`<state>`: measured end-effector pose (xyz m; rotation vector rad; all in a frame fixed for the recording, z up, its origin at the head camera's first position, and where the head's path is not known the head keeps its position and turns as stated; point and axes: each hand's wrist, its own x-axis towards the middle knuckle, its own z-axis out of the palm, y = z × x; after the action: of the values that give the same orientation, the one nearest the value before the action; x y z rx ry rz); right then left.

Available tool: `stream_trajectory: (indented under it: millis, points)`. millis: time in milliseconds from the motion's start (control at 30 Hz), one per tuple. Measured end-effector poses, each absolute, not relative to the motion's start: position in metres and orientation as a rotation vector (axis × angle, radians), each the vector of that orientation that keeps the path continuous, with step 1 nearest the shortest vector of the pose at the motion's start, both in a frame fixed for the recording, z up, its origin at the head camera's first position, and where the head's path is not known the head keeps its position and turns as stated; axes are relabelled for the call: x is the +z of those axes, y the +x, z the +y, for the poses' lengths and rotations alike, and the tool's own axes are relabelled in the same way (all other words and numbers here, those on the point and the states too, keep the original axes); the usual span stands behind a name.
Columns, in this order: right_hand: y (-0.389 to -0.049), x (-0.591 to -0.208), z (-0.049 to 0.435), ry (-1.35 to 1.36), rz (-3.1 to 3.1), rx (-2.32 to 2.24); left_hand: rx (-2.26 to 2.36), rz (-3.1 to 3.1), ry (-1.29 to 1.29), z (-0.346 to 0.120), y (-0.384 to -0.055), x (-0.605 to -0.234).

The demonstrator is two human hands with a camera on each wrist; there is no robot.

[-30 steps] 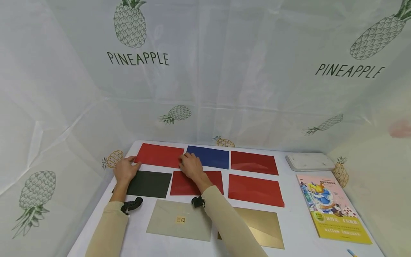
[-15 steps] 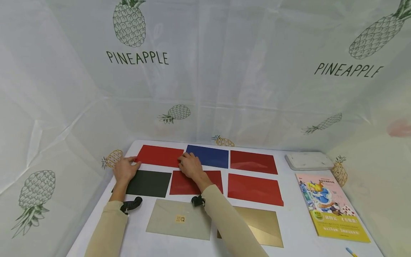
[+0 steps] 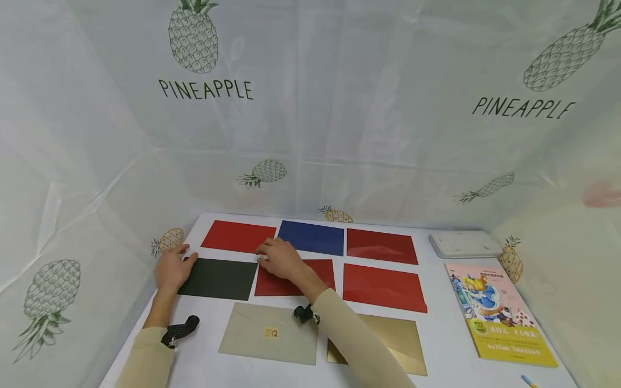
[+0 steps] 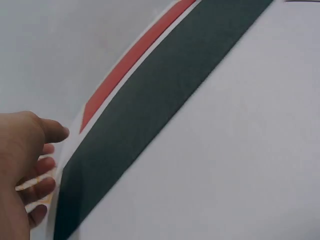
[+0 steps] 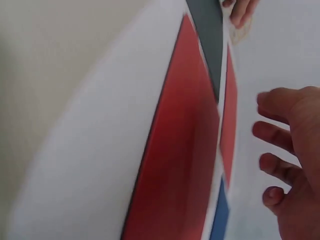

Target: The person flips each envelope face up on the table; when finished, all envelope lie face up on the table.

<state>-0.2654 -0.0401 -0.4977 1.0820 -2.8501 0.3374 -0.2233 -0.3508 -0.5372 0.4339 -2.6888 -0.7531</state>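
Beside the far left corner of a flat dark green rectangle (image 3: 220,278), like a card or envelope, is my left hand (image 3: 172,268), its fingers loosely bent around nothing. Over the far left part of a dark red rectangle (image 3: 310,272) reaches my right hand (image 3: 281,260), near the close right corner of a bright red rectangle (image 3: 237,236). In the right wrist view this hand (image 5: 300,145) has loosely curled fingers with nothing between them. Whether its fingertips touch a sheet cannot be seen from the head view. The right forearm hides part of a gold rectangle (image 3: 400,342).
Further rectangles lie in rows: blue (image 3: 310,237), dark red (image 3: 380,246), red (image 3: 383,287) and grey-beige (image 3: 267,345) with a small sticker. On the right are a white case (image 3: 466,244), a picture book (image 3: 499,312) and a pen (image 3: 529,381). Pineapple-print curtains enclose the table.
My left hand has left the bright red rectangle's edge and come left and nearer, beside the dark green one. My right hand has shifted slightly left and nearer. The bright red rectangle sits slightly nearer.
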Motion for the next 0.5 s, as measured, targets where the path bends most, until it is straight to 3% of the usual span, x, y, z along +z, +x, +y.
stream_trajectory:
  millis: [233, 500]
  points:
    - [-0.239, -0.496, -0.050, 1.339, -2.843, 0.196, -0.780, -2.737, 0.498, -0.364, -0.189, -0.536]
    - [-0.229, -0.510, -0.054, 1.369, -2.830, 0.100, -0.819, -2.700, 0.478, -0.347, -0.173, -0.534]
